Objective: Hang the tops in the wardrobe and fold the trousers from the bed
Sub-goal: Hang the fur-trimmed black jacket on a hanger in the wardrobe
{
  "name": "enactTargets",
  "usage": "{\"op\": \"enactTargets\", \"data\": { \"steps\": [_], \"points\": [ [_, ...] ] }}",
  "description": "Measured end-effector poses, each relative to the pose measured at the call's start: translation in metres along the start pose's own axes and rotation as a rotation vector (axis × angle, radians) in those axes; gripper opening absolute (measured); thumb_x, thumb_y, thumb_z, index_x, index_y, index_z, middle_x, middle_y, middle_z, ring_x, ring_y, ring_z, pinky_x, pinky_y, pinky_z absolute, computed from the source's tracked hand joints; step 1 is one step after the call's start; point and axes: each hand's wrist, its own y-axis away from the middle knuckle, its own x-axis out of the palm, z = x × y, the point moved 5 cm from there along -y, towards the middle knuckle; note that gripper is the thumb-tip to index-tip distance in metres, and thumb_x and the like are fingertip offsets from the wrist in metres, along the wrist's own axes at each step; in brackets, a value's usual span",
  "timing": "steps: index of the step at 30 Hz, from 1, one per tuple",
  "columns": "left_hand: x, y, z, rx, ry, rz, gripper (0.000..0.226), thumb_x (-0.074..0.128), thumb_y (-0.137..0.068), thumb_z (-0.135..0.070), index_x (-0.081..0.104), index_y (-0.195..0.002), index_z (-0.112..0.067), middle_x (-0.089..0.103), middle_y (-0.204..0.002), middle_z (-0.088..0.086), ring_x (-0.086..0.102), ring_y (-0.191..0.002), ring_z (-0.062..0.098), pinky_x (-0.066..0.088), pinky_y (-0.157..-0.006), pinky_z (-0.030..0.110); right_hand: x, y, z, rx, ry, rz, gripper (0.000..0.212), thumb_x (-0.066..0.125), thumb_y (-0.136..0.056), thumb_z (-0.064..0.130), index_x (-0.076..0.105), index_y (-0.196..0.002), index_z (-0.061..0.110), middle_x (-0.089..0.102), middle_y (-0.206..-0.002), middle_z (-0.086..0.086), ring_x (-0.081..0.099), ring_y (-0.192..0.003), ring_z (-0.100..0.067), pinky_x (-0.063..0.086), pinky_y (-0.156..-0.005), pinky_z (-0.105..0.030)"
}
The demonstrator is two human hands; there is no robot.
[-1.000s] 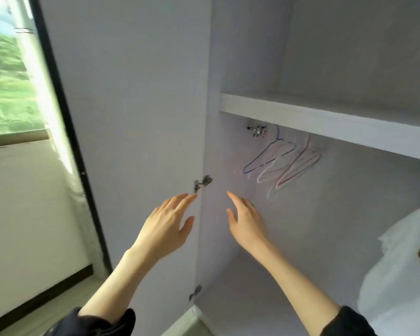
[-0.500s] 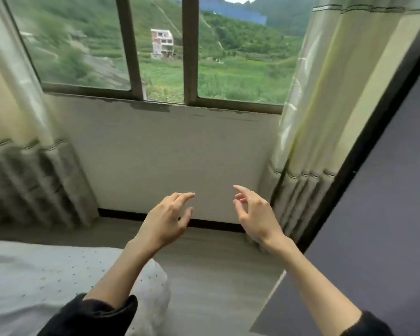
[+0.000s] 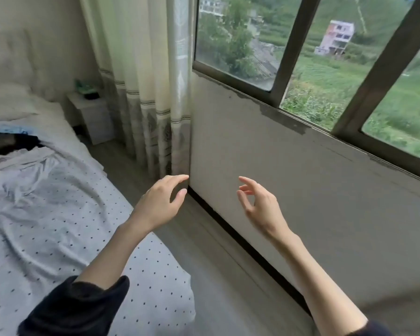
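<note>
Hands empty, both raised in mid-air: left hand (image 3: 159,206) with fingers loosely spread, right hand (image 3: 258,206) relaxed with fingers slightly curled, neither holding anything. View has swung left since half a second ago; a second ago it faced the open wardrobe, which is out of frame now. Bed (image 3: 66,238) with dotted sheet fills the lower left, much more of it than before. Clothes pile (image 3: 15,151) lies on the bed at far left, dark and pale garments, well apart from both hands; tops or trousers cannot be told. Curtain (image 3: 141,76), window (image 3: 325,64), nightstand (image 3: 92,115) behind.
</note>
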Motion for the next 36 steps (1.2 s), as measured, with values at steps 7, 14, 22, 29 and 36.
{"op": "enactTargets", "data": {
  "steps": [7,14,22,29,36],
  "points": [
    [0.006,-0.041,0.098,-0.345,0.045,-0.19,0.035,0.044,-0.097,-0.028,0.048,-0.132,-0.028,0.05,-0.13,-0.014,0.044,-0.11,0.0,0.032,-0.092,0.018,0.068,-0.141,0.017,-0.252,-0.012,0.227,0.037,0.049,-0.096,0.02,0.05,-0.133,0.018,0.062,-0.113,0.001,0.056,-0.101,-0.013,0.034,-0.082,-0.017],
    [0.005,-0.137,0.181,-0.543,0.125,-0.347,0.035,0.043,-0.097,-0.027,0.048,-0.132,-0.026,0.049,-0.13,-0.015,0.045,-0.121,0.003,0.033,-0.099,0.02,0.162,-0.294,0.051,-0.367,-0.063,0.495,0.038,0.048,-0.097,0.019,0.048,-0.134,0.016,0.063,-0.116,0.0,0.055,-0.112,-0.014,0.038,-0.096,-0.024],
    [-0.057,-0.176,0.277,-0.806,0.018,-0.539,0.037,0.046,-0.097,-0.023,0.048,-0.133,-0.019,0.05,-0.135,-0.007,0.046,-0.124,0.008,0.032,-0.098,0.018,0.274,-0.426,0.124,-0.542,-0.107,0.719,0.035,0.05,-0.096,0.019,0.051,-0.13,0.015,0.066,-0.112,-0.001,0.059,-0.108,-0.018,0.043,-0.095,-0.028],
    [-0.099,-0.202,0.357,-1.031,-0.053,-0.691,0.038,0.044,-0.097,-0.02,0.045,-0.136,-0.017,0.049,-0.137,-0.001,0.045,-0.125,0.011,0.032,-0.099,0.019,0.378,-0.509,0.201,-0.767,-0.112,0.915,0.035,0.049,-0.096,0.017,0.052,-0.131,0.013,0.065,-0.114,-0.004,0.06,-0.106,-0.022,0.042,-0.089,-0.024],
    [-0.141,-0.253,0.428,-1.14,-0.027,-0.81,0.04,0.043,-0.098,-0.025,0.042,-0.138,-0.025,0.045,-0.136,-0.011,0.039,-0.118,-0.003,0.03,-0.098,0.017,0.466,-0.595,0.3,-0.924,-0.104,1.054,0.037,0.05,-0.096,0.016,0.051,-0.133,0.012,0.065,-0.113,-0.004,0.059,-0.108,-0.021,0.042,-0.092,-0.026]
  ]
}}
